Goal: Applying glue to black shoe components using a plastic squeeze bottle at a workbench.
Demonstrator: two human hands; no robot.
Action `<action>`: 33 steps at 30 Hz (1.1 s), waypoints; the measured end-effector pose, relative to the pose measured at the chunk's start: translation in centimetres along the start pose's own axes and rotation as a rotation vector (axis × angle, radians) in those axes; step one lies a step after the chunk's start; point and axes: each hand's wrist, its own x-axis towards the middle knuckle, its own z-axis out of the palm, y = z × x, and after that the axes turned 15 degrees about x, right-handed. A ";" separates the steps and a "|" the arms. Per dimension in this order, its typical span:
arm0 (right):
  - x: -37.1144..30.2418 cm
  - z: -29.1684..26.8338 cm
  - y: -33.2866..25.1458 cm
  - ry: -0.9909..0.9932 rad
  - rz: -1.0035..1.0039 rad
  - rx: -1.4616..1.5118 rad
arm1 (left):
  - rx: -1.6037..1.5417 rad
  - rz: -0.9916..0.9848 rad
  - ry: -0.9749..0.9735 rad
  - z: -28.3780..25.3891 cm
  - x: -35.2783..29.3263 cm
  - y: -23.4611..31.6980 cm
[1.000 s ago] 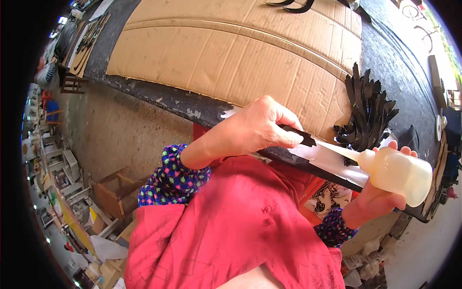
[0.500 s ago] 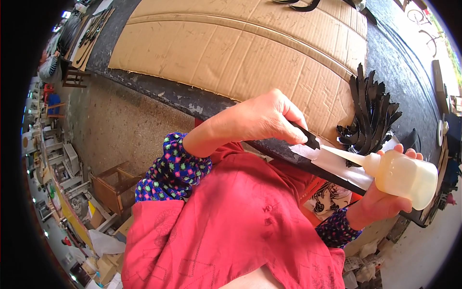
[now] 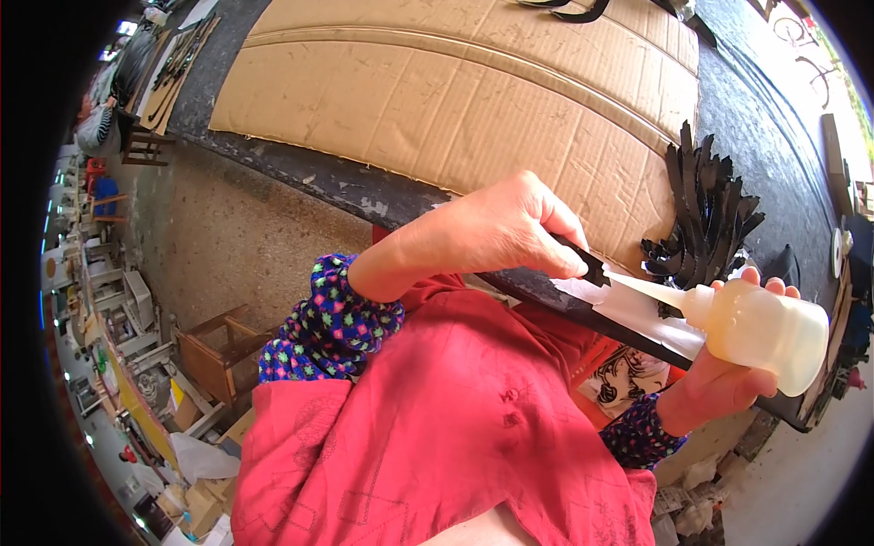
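My left hand [image 3: 523, 227] pinches a small black strip [image 3: 596, 269] between thumb and fingers, over the near edge of the table. A translucent squeeze bottle [image 3: 767, 329] with pale yellowish liquid lies tilted in my right hand [image 3: 724, 382], its long tapered nozzle [image 3: 645, 288] pointing left. The nozzle tip is at the strip's end; whether it touches I cannot tell. Beneath the nozzle lies a sheet of white paper [image 3: 651, 320] along the table edge. Just beyond it stands a heap of black jagged-ended strips [image 3: 706, 209]. The fingers behind the bottle are partly hidden.
A large cardboard sheet [image 3: 391, 109] covers much of the dark table [image 3: 746, 136]. Curved black pieces [image 3: 583, 13] lie at its far edge. To the left are a wooden stool [image 3: 214, 355] on the floor and crowded shelves. More black strips [image 3: 182, 59] lie at the far left.
Both hands hold nearly the same pose, with the strip still at the nozzle tip. The whole view has shifted very slightly.
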 end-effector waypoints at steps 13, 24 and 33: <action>0.2 -0.7 -0.3 0.014 -0.004 0.146 | 0.006 0.016 0.043 0.0 0.2 -0.1; 0.0 -1.1 -0.4 -0.023 -0.006 0.012 | -0.033 -0.006 0.048 0.0 0.1 0.3; 0.3 0.6 0.2 0.083 -0.028 0.066 | -0.098 -0.031 0.009 0.2 0.2 0.1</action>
